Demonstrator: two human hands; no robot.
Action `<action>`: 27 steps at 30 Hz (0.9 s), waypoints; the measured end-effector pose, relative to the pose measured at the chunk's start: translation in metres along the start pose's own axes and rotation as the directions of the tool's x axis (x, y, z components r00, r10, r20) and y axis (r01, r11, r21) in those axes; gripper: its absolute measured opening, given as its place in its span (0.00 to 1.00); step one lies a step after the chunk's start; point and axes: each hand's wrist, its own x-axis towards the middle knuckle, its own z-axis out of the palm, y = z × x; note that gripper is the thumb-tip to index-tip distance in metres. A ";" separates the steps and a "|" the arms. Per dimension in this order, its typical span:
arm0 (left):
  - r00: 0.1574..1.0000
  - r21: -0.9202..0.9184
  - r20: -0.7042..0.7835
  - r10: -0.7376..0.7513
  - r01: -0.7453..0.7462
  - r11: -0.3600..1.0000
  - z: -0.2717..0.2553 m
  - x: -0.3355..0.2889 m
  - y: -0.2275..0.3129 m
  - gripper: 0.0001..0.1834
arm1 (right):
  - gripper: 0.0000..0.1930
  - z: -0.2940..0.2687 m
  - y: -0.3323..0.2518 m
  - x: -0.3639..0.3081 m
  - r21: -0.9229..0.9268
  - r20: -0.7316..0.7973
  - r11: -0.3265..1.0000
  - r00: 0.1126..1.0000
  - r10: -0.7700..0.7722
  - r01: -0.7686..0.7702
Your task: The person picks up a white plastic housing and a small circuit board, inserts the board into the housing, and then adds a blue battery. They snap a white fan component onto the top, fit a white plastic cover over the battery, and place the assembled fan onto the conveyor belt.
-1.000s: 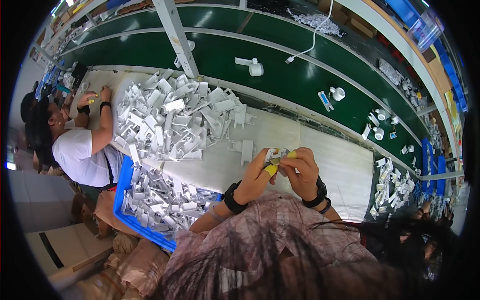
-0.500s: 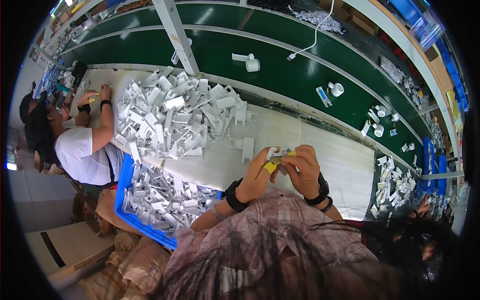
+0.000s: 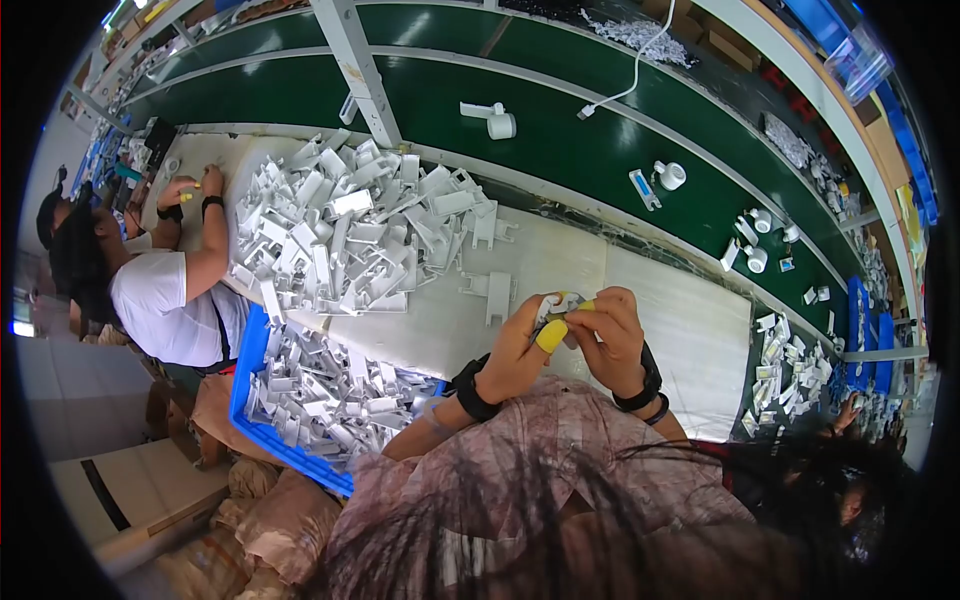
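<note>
White plastic piece [image 3: 549, 304] is held up between two hands, above the worktop [image 3: 680, 345] toward its near edge; fingers hide much of it. The left hand's [image 3: 512, 360] grip is clamped on its left side, a yellow finger cot [image 3: 551, 335] covering the thumb; the right hand's [image 3: 615, 345] grip pinches its right side. One white housing [image 3: 496, 297] lies on the worktop just beside the left hand. Farther left, a heap of housings [image 3: 335, 235] spreads toward the worktop's far edge. Against the near edge, a blue crate [image 3: 240, 400] holds more white parts [image 3: 330, 395]. Along the far edge runs a green conveyor [image 3: 430, 110].
</note>
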 end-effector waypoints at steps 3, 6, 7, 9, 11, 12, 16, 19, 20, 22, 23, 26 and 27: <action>0.998 0.017 0.032 -0.061 0.061 0.998 -0.001 -0.001 0.005 0.20 | 0.13 -0.001 0.002 0.000 0.009 0.017 1.000 1.000 -0.009 0.009; 0.999 0.093 0.030 -0.019 0.016 0.996 0.001 0.001 0.009 0.19 | 0.13 -0.004 0.006 -0.001 0.062 0.024 0.998 1.000 0.012 -0.014; 0.999 0.108 0.039 -0.031 0.026 0.994 0.001 0.001 0.011 0.19 | 0.13 -0.004 0.006 -0.001 0.062 0.026 0.998 1.000 0.013 -0.015; 0.998 0.125 0.050 -0.044 0.038 0.991 0.003 0.003 0.013 0.19 | 0.13 -0.006 0.006 0.000 0.058 0.033 0.998 0.999 0.016 -0.018; 1.000 0.074 0.031 -0.003 0.001 0.997 0.005 0.004 0.014 0.18 | 0.14 -0.005 0.006 0.000 0.052 0.034 0.998 0.999 0.023 -0.025; 1.000 0.076 0.028 -0.005 0.003 0.997 0.004 0.003 0.012 0.18 | 0.14 -0.005 0.005 0.001 0.046 0.035 0.998 0.999 0.028 -0.030; 0.999 0.137 0.033 -0.016 0.011 0.990 -0.001 0.004 0.002 0.15 | 0.12 -0.003 0.001 0.003 0.010 0.050 1.000 0.999 0.019 -0.020; 0.999 0.165 0.039 0.002 -0.008 0.986 -0.001 0.006 0.002 0.15 | 0.12 -0.001 0.001 0.002 -0.017 0.052 0.999 0.998 0.033 -0.032; 0.999 0.147 0.034 -0.019 0.014 0.989 -0.001 0.008 0.002 0.15 | 0.11 0.001 0.002 0.002 -0.009 0.051 0.999 0.997 0.054 -0.054; 0.998 0.145 0.025 -0.060 0.056 0.988 -0.004 0.009 0.000 0.15 | 0.11 0.006 0.005 0.001 -0.002 0.050 0.997 0.996 0.075 -0.075; 0.995 0.142 0.016 -0.097 0.094 0.985 -0.006 0.012 -0.002 0.16 | 0.10 0.009 0.010 -0.001 0.016 0.045 0.995 0.994 0.095 -0.096; 0.961 0.118 0.026 -0.275 0.270 0.955 -0.015 0.025 -0.005 0.16 | 0.09 0.019 0.028 -0.004 0.084 0.082 0.983 0.984 0.159 -0.165; 0.963 0.117 0.022 -0.267 0.263 0.958 -0.016 0.028 -0.007 0.16 | 0.09 0.021 0.036 -0.003 0.132 0.126 0.967 0.971 0.203 -0.219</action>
